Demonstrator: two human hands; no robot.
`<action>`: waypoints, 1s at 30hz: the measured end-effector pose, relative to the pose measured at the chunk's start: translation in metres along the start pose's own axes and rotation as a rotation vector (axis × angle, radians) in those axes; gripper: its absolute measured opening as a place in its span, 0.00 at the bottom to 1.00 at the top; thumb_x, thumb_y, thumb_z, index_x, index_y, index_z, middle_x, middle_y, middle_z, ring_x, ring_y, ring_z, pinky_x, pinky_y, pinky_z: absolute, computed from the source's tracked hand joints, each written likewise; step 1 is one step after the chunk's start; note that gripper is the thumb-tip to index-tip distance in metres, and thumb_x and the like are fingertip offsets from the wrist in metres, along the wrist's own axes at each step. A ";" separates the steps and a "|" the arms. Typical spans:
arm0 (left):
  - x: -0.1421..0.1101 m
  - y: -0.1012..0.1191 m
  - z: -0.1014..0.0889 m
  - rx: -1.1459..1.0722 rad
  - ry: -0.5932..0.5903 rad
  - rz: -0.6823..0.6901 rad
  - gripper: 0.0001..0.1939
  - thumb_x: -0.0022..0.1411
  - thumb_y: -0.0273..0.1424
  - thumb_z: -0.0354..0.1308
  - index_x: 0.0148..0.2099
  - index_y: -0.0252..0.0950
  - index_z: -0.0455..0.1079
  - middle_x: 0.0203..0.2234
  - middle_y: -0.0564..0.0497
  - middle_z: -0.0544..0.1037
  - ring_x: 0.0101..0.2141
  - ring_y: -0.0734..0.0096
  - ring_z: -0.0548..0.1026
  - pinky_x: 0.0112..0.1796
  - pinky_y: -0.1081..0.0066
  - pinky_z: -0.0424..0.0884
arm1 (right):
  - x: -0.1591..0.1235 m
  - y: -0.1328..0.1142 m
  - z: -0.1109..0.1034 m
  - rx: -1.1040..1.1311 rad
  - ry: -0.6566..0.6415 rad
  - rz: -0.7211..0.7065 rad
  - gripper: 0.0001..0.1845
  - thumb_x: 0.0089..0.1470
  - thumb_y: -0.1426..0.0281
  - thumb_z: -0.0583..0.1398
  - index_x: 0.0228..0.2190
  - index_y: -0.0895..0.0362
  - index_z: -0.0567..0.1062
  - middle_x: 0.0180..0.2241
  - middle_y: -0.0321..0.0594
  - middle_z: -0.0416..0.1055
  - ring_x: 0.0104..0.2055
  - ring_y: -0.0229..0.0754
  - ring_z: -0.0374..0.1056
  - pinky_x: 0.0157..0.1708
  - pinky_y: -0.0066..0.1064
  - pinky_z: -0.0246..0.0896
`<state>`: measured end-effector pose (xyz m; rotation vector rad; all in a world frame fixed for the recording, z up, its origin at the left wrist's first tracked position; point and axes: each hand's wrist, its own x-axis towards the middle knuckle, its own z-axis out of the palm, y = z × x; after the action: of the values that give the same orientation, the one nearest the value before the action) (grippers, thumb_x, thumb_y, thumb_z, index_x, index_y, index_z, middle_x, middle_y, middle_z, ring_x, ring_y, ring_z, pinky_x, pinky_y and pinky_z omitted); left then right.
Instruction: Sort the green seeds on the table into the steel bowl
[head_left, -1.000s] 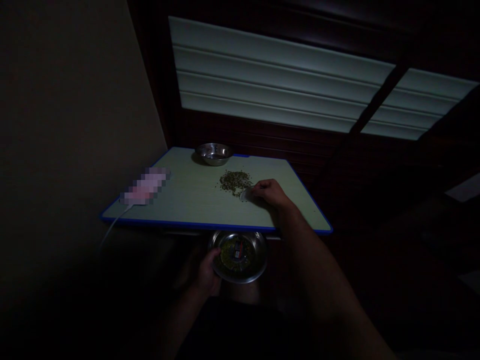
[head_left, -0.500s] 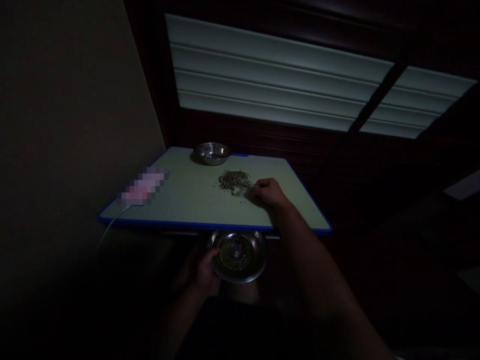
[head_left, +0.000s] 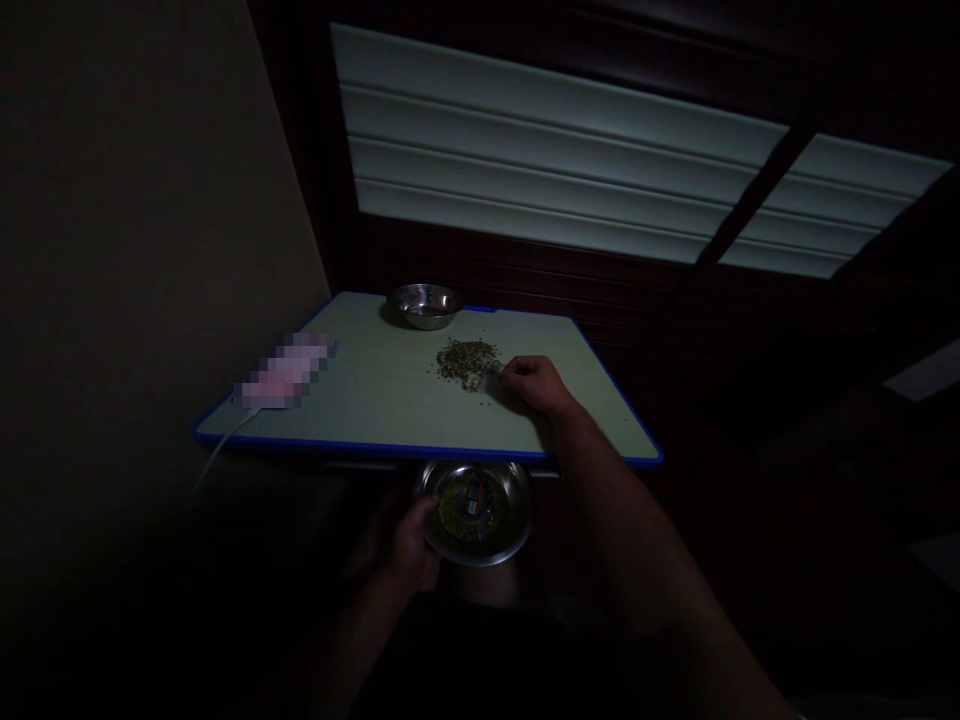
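My left hand (head_left: 414,540) grips the rim of a shiny metal bowl (head_left: 517,540) below the table's front edge, thumb over the rim. Green bean-like grains (head_left: 450,515) lie inside it, with a dark, label-like patch in the middle. Over the table my right hand (head_left: 531,380) is closed, its fingers pinching a pale, see-through piece (head_left: 491,378) whose kind is too dim to tell. That piece touches the right side of a scattered pile of small green grains (head_left: 461,358) on the tabletop.
The pale table (head_left: 375,400) has a blue edge. A second metal bowl (head_left: 426,308) stands at its back left. A blurred pink object (head_left: 285,375) with a white cable (head_left: 225,440) lies on the left. Behind are dark wood and pale slatted panels (head_left: 540,160).
Almost nothing differs. My right hand has shifted very slightly at the right side of the pile; my left hand keeps its hold on the bowl.
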<state>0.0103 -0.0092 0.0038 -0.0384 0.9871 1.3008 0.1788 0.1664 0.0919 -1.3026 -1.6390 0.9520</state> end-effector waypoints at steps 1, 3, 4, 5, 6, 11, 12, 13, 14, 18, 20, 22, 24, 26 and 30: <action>0.000 0.000 0.000 0.002 0.005 0.003 0.07 0.52 0.25 0.57 0.26 0.34 0.76 0.21 0.44 0.82 0.39 0.51 0.82 0.44 0.59 0.77 | 0.000 0.000 0.000 0.007 0.000 0.003 0.11 0.34 0.63 0.63 0.19 0.58 0.72 0.17 0.34 0.66 0.21 0.34 0.57 0.23 0.27 0.52; 0.001 0.000 -0.001 0.008 0.013 0.016 0.07 0.52 0.25 0.57 0.26 0.34 0.76 0.22 0.43 0.82 0.39 0.51 0.82 0.44 0.60 0.77 | 0.000 0.000 -0.001 0.016 -0.005 0.010 0.10 0.34 0.63 0.63 0.18 0.58 0.72 0.17 0.34 0.66 0.21 0.34 0.57 0.23 0.27 0.51; 0.002 -0.001 -0.002 0.010 0.011 0.021 0.06 0.52 0.25 0.57 0.26 0.34 0.76 0.22 0.44 0.82 0.39 0.51 0.82 0.44 0.60 0.77 | 0.000 0.000 -0.001 0.014 -0.012 0.013 0.10 0.34 0.64 0.63 0.18 0.58 0.71 0.17 0.34 0.66 0.21 0.34 0.57 0.23 0.27 0.51; 0.003 -0.001 -0.003 0.011 0.004 0.024 0.06 0.51 0.25 0.58 0.27 0.35 0.76 0.22 0.44 0.82 0.40 0.50 0.82 0.44 0.60 0.77 | 0.000 0.000 -0.001 0.008 -0.021 0.014 0.10 0.34 0.64 0.62 0.18 0.58 0.71 0.17 0.33 0.65 0.20 0.34 0.57 0.23 0.27 0.51; 0.004 -0.002 -0.004 0.009 -0.005 0.026 0.05 0.51 0.26 0.58 0.28 0.35 0.77 0.22 0.44 0.82 0.40 0.50 0.82 0.44 0.59 0.77 | 0.001 0.001 -0.001 -0.002 -0.031 0.014 0.09 0.34 0.64 0.62 0.18 0.58 0.71 0.16 0.33 0.65 0.20 0.33 0.57 0.23 0.28 0.51; 0.009 -0.004 -0.009 0.000 -0.029 0.046 0.05 0.49 0.25 0.60 0.30 0.33 0.77 0.26 0.43 0.83 0.41 0.50 0.81 0.43 0.60 0.77 | 0.002 0.004 0.000 -0.069 -0.005 -0.007 0.09 0.35 0.64 0.61 0.17 0.58 0.72 0.17 0.33 0.64 0.21 0.34 0.57 0.23 0.28 0.51; 0.009 -0.005 -0.009 -0.002 -0.027 0.056 0.06 0.49 0.25 0.60 0.31 0.33 0.77 0.27 0.43 0.83 0.41 0.50 0.81 0.43 0.59 0.77 | 0.002 0.004 0.000 -0.076 0.013 -0.010 0.09 0.35 0.64 0.60 0.17 0.58 0.71 0.17 0.34 0.64 0.21 0.34 0.57 0.23 0.28 0.51; 0.010 -0.005 -0.009 -0.002 -0.027 0.067 0.06 0.49 0.26 0.60 0.31 0.32 0.77 0.28 0.43 0.83 0.41 0.50 0.81 0.44 0.59 0.77 | 0.003 0.004 0.000 -0.079 0.030 -0.011 0.09 0.35 0.64 0.60 0.17 0.58 0.71 0.17 0.34 0.64 0.21 0.34 0.57 0.23 0.28 0.52; 0.010 -0.005 -0.009 -0.001 -0.025 0.077 0.06 0.48 0.26 0.60 0.31 0.33 0.77 0.28 0.43 0.84 0.41 0.50 0.81 0.44 0.59 0.77 | 0.003 0.004 0.000 -0.077 0.041 -0.013 0.09 0.35 0.64 0.60 0.17 0.58 0.71 0.17 0.34 0.64 0.21 0.34 0.57 0.23 0.28 0.52; 0.011 -0.004 -0.010 0.028 -0.032 0.065 0.05 0.49 0.27 0.60 0.30 0.34 0.77 0.26 0.44 0.83 0.40 0.50 0.81 0.43 0.58 0.77 | 0.001 0.002 0.001 -0.054 0.026 -0.024 0.10 0.35 0.63 0.60 0.18 0.58 0.72 0.18 0.34 0.65 0.22 0.34 0.57 0.23 0.27 0.52; 0.012 -0.005 -0.012 0.035 -0.033 0.059 0.04 0.49 0.27 0.60 0.29 0.34 0.77 0.25 0.44 0.83 0.39 0.50 0.82 0.43 0.58 0.77 | 0.000 0.002 0.001 -0.046 0.007 -0.024 0.11 0.35 0.62 0.61 0.19 0.58 0.73 0.18 0.34 0.66 0.22 0.34 0.57 0.24 0.27 0.52; 0.014 -0.006 -0.013 0.028 -0.034 0.069 0.05 0.49 0.26 0.61 0.30 0.34 0.77 0.25 0.44 0.83 0.39 0.50 0.81 0.43 0.59 0.77 | 0.000 0.001 0.001 -0.030 -0.006 -0.019 0.11 0.34 0.63 0.61 0.19 0.58 0.73 0.18 0.33 0.66 0.22 0.34 0.57 0.24 0.27 0.52; 0.015 -0.006 -0.015 0.023 -0.040 0.087 0.05 0.48 0.26 0.61 0.31 0.33 0.77 0.26 0.44 0.83 0.38 0.51 0.81 0.42 0.61 0.77 | 0.000 0.001 0.000 -0.008 -0.007 -0.015 0.10 0.34 0.63 0.61 0.18 0.58 0.72 0.17 0.33 0.65 0.22 0.34 0.57 0.23 0.28 0.52; 0.016 -0.006 -0.016 0.029 -0.039 0.098 0.05 0.48 0.26 0.61 0.30 0.32 0.77 0.26 0.44 0.83 0.36 0.54 0.82 0.40 0.63 0.77 | -0.001 0.000 0.000 0.006 0.004 -0.019 0.11 0.34 0.62 0.61 0.18 0.58 0.71 0.17 0.33 0.65 0.21 0.34 0.57 0.23 0.28 0.51; 0.012 -0.005 -0.012 0.031 -0.042 0.081 0.05 0.50 0.26 0.60 0.30 0.31 0.77 0.26 0.44 0.83 0.35 0.56 0.82 0.40 0.63 0.77 | -0.001 -0.001 0.002 -0.010 0.018 -0.038 0.12 0.36 0.61 0.62 0.19 0.58 0.72 0.18 0.34 0.66 0.22 0.34 0.57 0.23 0.27 0.52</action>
<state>0.0066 -0.0081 -0.0140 0.0530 0.9809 1.3552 0.1770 0.1647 0.0924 -1.2789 -1.6508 0.9079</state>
